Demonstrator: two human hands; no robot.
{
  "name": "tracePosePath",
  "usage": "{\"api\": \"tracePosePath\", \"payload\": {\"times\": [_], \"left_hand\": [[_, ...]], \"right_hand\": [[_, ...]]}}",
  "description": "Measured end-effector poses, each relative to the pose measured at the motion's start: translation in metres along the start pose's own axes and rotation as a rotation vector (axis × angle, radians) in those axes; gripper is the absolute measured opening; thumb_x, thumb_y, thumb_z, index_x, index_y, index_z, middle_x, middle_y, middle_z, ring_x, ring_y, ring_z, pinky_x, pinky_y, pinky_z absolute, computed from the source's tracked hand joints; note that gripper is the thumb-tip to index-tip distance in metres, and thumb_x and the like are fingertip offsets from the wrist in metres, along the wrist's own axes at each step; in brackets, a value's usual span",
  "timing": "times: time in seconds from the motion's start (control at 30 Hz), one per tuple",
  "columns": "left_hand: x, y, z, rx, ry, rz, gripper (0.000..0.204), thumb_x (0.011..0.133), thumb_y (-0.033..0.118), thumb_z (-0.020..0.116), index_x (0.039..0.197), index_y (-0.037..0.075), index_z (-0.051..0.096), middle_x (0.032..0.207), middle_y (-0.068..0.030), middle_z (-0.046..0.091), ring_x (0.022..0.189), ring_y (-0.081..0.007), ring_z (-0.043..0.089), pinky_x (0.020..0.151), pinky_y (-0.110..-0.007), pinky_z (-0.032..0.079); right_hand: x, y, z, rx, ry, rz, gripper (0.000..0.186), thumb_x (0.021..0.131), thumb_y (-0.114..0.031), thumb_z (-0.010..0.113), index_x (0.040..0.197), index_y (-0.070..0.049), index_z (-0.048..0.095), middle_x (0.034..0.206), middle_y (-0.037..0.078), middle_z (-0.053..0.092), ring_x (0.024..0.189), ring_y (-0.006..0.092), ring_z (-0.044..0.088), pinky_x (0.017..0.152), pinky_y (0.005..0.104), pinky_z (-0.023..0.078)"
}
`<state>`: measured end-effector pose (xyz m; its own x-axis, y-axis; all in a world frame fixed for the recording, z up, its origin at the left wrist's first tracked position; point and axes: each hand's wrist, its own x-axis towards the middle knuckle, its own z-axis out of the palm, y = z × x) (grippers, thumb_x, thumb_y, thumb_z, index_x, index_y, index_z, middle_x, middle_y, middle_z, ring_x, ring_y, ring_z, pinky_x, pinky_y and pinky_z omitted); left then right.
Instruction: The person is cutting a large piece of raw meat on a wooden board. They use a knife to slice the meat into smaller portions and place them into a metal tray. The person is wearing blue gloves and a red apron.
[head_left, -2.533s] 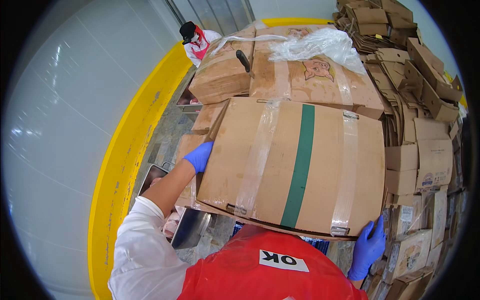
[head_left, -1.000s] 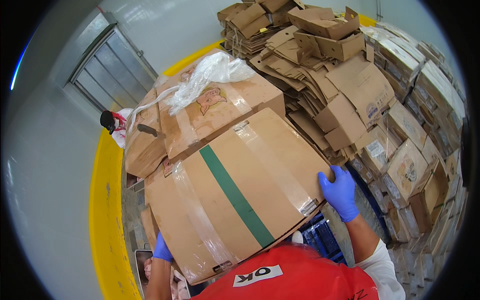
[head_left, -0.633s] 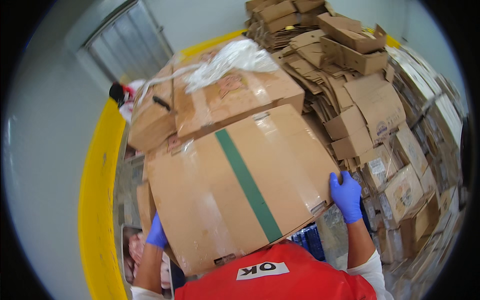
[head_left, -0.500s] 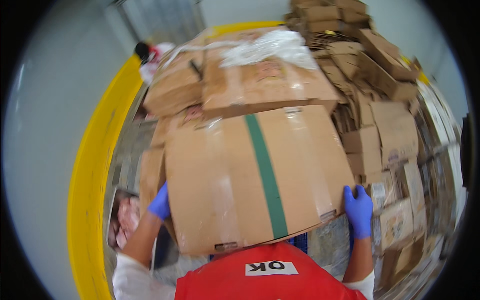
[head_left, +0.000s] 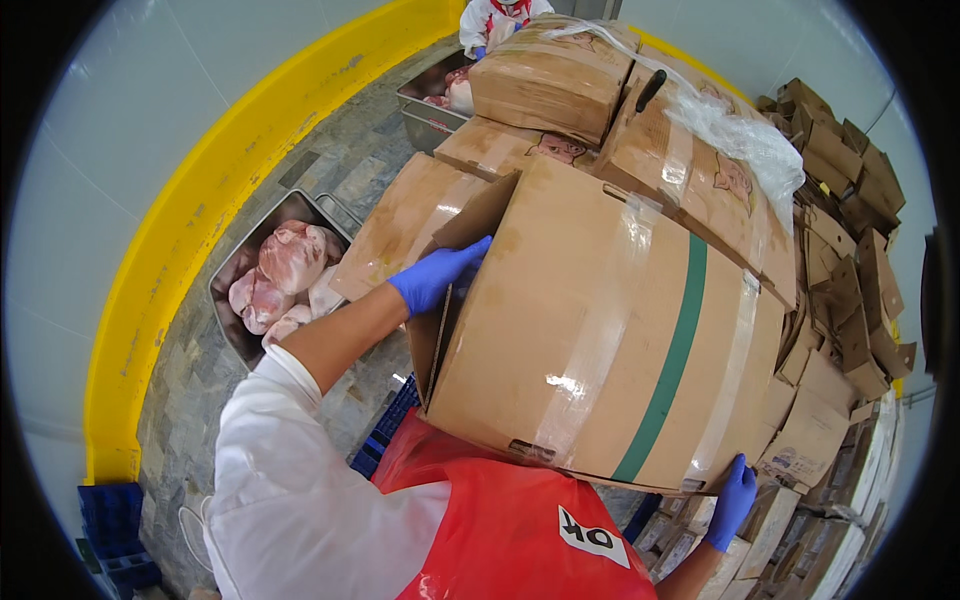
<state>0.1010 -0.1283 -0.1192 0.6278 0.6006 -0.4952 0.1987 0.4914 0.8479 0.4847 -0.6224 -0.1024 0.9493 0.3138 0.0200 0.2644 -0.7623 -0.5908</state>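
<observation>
A worker in a white coat and red apron [head_left: 500, 530] grips a large cardboard box [head_left: 610, 320] against the chest, both hands in blue gloves and set wide apart on opposite ends of it. The left hand [head_left: 435, 275] is closed on the box's upper left edge, where a loose flap [head_left: 450, 300] hangs open; the right hand [head_left: 730, 500] clasps the box's lower right corner from beneath. The box lies tilted, its long axis running from the lower left near the apron up to the right, its broad taped face turned up toward the camera. A green band [head_left: 665, 370] and strips of clear tape [head_left: 600, 320] cross that face the short way. Beyond the box, more sealed cartons [head_left: 550, 85] are stacked, one bearing a dark-handled knife [head_left: 650, 90] and a crumpled clear plastic sheet [head_left: 735, 135]. To the right of the box, flattened and empty cartons [head_left: 850, 230] are heaped in a pile. Left of the box, a steel tray [head_left: 235, 330] on the stone floor holds pale pink cuts of meat [head_left: 285, 275]; a second tray [head_left: 430, 95] sits farther off, beside another person [head_left: 500, 15] in white. A yellow kerb [head_left: 190, 230] curves along the wall left of the box, and a blue crate [head_left: 385, 430] shows under the box's near left corner.
</observation>
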Motion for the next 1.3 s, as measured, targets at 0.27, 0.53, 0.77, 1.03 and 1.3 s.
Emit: {"api": "tracePosePath", "payload": {"times": [0.27, 0.53, 0.77, 1.03, 1.3], "left_hand": [[-0.002, 0.011, 0.005, 0.062, 0.022, 0.232, 0.066, 0.1, 0.055, 0.061, 0.126, -0.005, 0.067, 0.118, -0.0105, 0.071, 0.102, -0.0144, 0.067, 0.092, -0.031, 0.053], [-0.067, 0.174, 0.091, 0.653, -0.008, 0.448, 0.054, 0.099, 0.048, 0.063, 0.121, -0.001, 0.072, 0.114, -0.0069, 0.072, 0.098, -0.0127, 0.066, 0.089, -0.029, 0.053], [-0.083, 0.165, 0.073, 0.025, -0.065, 0.529, 0.04, 0.106, 0.031, 0.056, 0.136, 0.005, 0.059, 0.123, -0.005, 0.068, 0.107, -0.0147, 0.066, 0.091, -0.031, 0.056], [0.007, 0.224, 0.159, 0.154, -0.133, 0.615, 0.04, 0.107, 0.033, 0.055, 0.136, 0.005, 0.059, 0.123, -0.0049, 0.068, 0.106, -0.0143, 0.066, 0.09, -0.03, 0.056], [0.032, 0.273, 0.268, 0.216, -0.336, 0.692, 0.04, 0.107, 0.034, 0.053, 0.135, 0.005, 0.059, 0.123, -0.0049, 0.068, 0.106, -0.0139, 0.066, 0.089, -0.03, 0.057]], "right_hand": [[0.016, 0.032, 0.015, 0.116, 0.039, 0.055, 0.055, 0.105, -0.046, 0.055, 0.096, 0.007, 0.068, 0.088, 0.008, 0.066, 0.08, 0.0156, 0.053, 0.074, 0.0351, 0.046], [0.034, 0.058, 0.014, 0.702, 0.08, 0.139, 0.047, 0.105, -0.037, 0.057, 0.117, 0.007, 0.069, 0.11, 0.012, 0.073, 0.093, 0.0187, 0.068, 0.085, 0.0329, 0.055], [-0.011, -0.042, 0.004, 0.33, 0.245, 0.208, 0.063, 0.093, -0.061, 0.056, 0.098, 0.0, 0.073, 0.095, 0.028, 0.071, 0.094, 0.0418, 0.07, 0.085, 0.0476, 0.052], [-0.034, -0.057, -0.164, 0.596, 0.813, -0.05, 0.047, 0.09, -0.047, 0.068, 0.098, -0.001, 0.071, 0.086, 0.022, 0.072, 0.085, 0.0393, 0.071, 0.078, 0.0443, 0.055], [-0.059, 0.055, -0.147, 0.902, 1.359, -0.064, 0.028, 0.098, -0.024, 0.067, 0.109, 0.002, 0.065, 0.097, 0.013, 0.071, 0.09, 0.019, 0.066, 0.084, 0.0345, 0.053]]}}
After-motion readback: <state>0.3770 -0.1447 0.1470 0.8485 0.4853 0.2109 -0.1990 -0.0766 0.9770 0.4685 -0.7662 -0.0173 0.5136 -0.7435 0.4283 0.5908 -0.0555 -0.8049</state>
